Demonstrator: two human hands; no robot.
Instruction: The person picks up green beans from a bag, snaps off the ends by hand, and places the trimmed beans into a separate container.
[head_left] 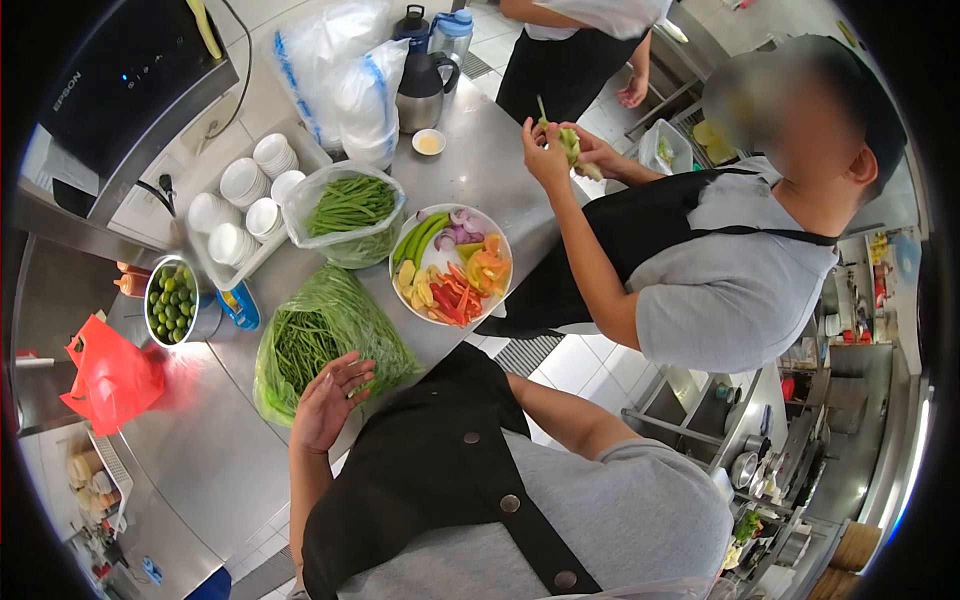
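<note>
My left hand (pixel 332 398) is open, palm turned up and fingers spread, at the near edge of a green plastic bag (pixel 385 345) holding long thin green stalks (pixel 303 340). It overlaps the bag in this view, with nothing between the fingers. Of my right arm (pixel 570 412) only the forearm and sleeve show; the hand is hidden behind my black apron (pixel 420 470). Beyond the green bag, a clear bag (pixel 372 245) holds cut green beans (pixel 352 205). Beside it, a white plate (pixel 436 262) carries sliced red onion, tomato, red pepper strips and green pods.
A co-worker (pixel 700 265) at right holds a green vegetable (pixel 570 146) in both hands; another person (pixel 570 70) stands behind. Around the steel table (pixel 215 440) are stacked white cups (pixel 243 183), a bowl of small green citrus (pixel 172 305), a red bag (pixel 115 375) and a steel jug (pixel 420 95).
</note>
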